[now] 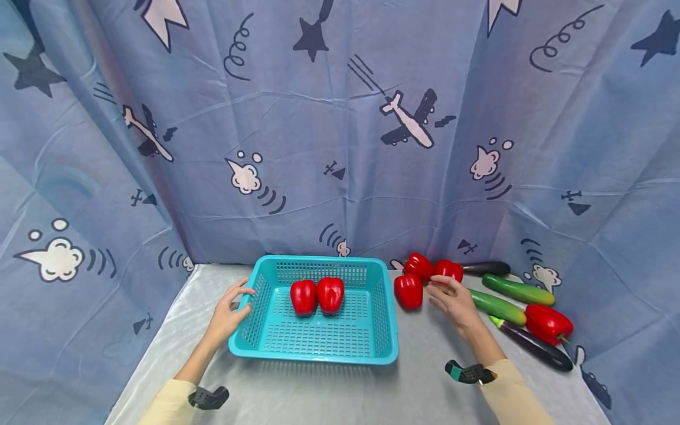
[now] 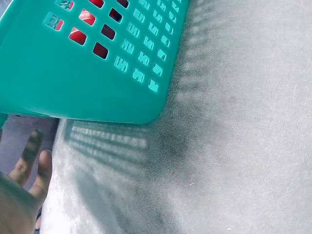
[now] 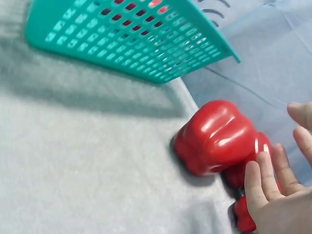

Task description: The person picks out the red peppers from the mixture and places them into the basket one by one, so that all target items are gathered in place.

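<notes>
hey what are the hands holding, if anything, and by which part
Nothing. The left hand is open beside the basket, touch unclear; the right hand is open near peppers outside it.

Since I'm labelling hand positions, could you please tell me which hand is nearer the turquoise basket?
Left: the left hand is close by the left side of the turquoise basket; the right hand is farther off to its right, beside loose red peppers.

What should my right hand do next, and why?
I'd probably shift your right hand slightly left and close it around the loose red pepper closest to the basket. The hand looks open and empty right beside that pepper, two red peppers already lie in the basket, and there's bare space around them.
</notes>
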`<action>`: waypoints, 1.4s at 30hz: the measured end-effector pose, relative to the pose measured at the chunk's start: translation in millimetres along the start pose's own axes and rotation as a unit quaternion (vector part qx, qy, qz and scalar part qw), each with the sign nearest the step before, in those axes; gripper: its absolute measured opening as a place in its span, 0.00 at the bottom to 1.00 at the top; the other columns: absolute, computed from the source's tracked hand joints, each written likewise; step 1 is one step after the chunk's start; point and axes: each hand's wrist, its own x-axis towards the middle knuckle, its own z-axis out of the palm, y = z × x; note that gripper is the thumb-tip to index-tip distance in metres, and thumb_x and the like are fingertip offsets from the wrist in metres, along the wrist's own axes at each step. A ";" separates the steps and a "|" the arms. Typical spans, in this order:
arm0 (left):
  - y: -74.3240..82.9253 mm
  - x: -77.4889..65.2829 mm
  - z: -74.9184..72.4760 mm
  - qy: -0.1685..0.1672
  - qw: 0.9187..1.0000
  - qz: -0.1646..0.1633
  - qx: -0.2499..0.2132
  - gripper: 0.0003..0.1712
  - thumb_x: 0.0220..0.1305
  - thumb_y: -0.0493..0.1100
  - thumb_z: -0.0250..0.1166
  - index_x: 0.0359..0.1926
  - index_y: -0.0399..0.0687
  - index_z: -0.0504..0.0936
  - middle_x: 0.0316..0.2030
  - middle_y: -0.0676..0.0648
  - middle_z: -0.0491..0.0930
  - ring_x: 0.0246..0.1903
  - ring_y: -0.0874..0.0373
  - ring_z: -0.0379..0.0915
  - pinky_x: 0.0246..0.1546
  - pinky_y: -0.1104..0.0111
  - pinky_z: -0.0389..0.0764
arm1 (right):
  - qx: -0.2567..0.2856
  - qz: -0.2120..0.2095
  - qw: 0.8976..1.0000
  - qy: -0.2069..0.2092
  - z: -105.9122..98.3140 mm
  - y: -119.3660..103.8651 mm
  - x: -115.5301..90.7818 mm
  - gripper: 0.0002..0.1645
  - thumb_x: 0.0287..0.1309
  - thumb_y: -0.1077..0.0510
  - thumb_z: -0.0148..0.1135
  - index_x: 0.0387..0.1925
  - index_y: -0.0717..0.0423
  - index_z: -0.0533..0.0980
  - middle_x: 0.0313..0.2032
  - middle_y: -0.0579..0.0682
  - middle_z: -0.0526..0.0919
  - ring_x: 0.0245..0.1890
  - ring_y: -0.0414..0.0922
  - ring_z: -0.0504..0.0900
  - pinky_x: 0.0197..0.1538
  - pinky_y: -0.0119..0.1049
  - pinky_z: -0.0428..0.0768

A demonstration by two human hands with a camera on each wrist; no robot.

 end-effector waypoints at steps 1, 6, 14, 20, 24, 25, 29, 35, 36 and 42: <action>-0.1 0.1 0.1 0.000 1.000 0.000 0.000 0.16 0.60 0.19 0.60 0.50 0.25 0.79 0.69 0.25 0.61 0.67 0.30 0.60 0.52 0.41 0.73 | -0.013 -0.006 1.000 0.001 0.0 1.6 0.5 0.36 0.67 0.60 0.66 0.69 0.68 0.62 0.61 0.62 0.73 0.51 0.39 0.80 0.58 0.43 0.76; -0.6 0.3 0.2 0.003 1.000 0.005 0.004 0.15 0.60 0.19 0.60 0.49 0.26 0.79 0.68 0.25 0.62 0.66 0.29 0.60 0.50 0.42 0.74 | -0.111 -0.041 0.993 0.008 -1.1 12.6 3.9 0.39 0.65 0.55 0.69 0.71 0.62 0.64 0.67 0.68 0.68 0.58 0.48 0.77 0.55 0.38 0.78; -7.8 1.2 1.2 0.005 0.999 0.031 0.008 0.14 0.61 0.21 0.61 0.48 0.26 0.79 0.67 0.23 0.63 0.65 0.28 0.61 0.48 0.53 0.78 | -0.174 -0.053 0.983 0.013 4.1 24.3 11.8 0.46 0.60 0.51 0.74 0.73 0.57 0.62 0.69 0.68 0.64 0.66 0.66 0.68 0.60 0.55 0.73; -6.1 1.1 1.0 0.006 1.000 0.025 0.002 0.14 0.60 0.21 0.61 0.48 0.27 0.79 0.67 0.24 0.63 0.65 0.29 0.61 0.49 0.49 0.77 | -0.180 -0.066 0.981 0.014 11.5 27.7 16.8 0.46 0.61 0.54 0.73 0.73 0.59 0.60 0.70 0.67 0.62 0.66 0.67 0.66 0.63 0.58 0.69; -1.2 0.6 0.1 0.006 1.000 0.011 -0.004 0.15 0.60 0.20 0.61 0.49 0.26 0.79 0.68 0.26 0.63 0.66 0.30 0.61 0.50 0.43 0.75 | -0.185 -0.074 0.980 0.016 16.5 30.4 20.9 0.45 0.60 0.54 0.73 0.72 0.59 0.62 0.69 0.66 0.63 0.67 0.65 0.65 0.65 0.58 0.67; -0.9 0.6 0.0 0.005 1.000 0.011 -0.003 0.15 0.60 0.20 0.61 0.49 0.26 0.79 0.68 0.26 0.63 0.66 0.30 0.60 0.50 0.43 0.75 | -0.187 -0.075 0.979 0.018 17.6 31.5 22.3 0.45 0.60 0.54 0.74 0.72 0.59 0.62 0.69 0.66 0.63 0.66 0.64 0.65 0.65 0.58 0.67; -12.3 2.1 0.6 0.005 1.000 0.010 -0.003 0.15 0.61 0.21 0.61 0.49 0.29 0.80 0.69 0.28 0.63 0.67 0.32 0.60 0.50 0.44 0.75 | -0.193 -0.077 0.978 0.031 21.6 36.7 28.7 0.45 0.59 0.54 0.75 0.72 0.58 0.63 0.68 0.66 0.64 0.66 0.64 0.65 0.65 0.57 0.67; -45.7 6.7 3.6 0.002 1.000 0.009 -0.010 0.16 0.63 0.23 0.62 0.50 0.35 0.81 0.71 0.33 0.62 0.69 0.37 0.59 0.52 0.44 0.74 | -0.205 -0.061 0.976 0.045 24.2 46.7 35.8 0.44 0.59 0.55 0.74 0.73 0.55 0.63 0.66 0.66 0.64 0.65 0.64 0.64 0.65 0.59 0.67; -45.8 6.9 4.0 0.002 1.000 0.010 -0.010 0.16 0.63 0.23 0.62 0.50 0.35 0.81 0.71 0.33 0.63 0.69 0.37 0.59 0.51 0.44 0.74 | -0.205 -0.060 0.976 0.047 24.6 47.0 35.7 0.44 0.59 0.56 0.74 0.73 0.55 0.63 0.66 0.66 0.64 0.65 0.64 0.64 0.65 0.59 0.67; -44.4 6.4 3.6 0.004 1.000 0.011 -0.008 0.16 0.62 0.24 0.63 0.51 0.35 0.81 0.71 0.33 0.63 0.69 0.37 0.60 0.50 0.52 0.76 | -0.209 -0.055 0.975 0.048 27.0 45.2 34.8 0.45 0.60 0.56 0.74 0.74 0.55 0.62 0.67 0.66 0.63 0.66 0.65 0.63 0.64 0.60 0.68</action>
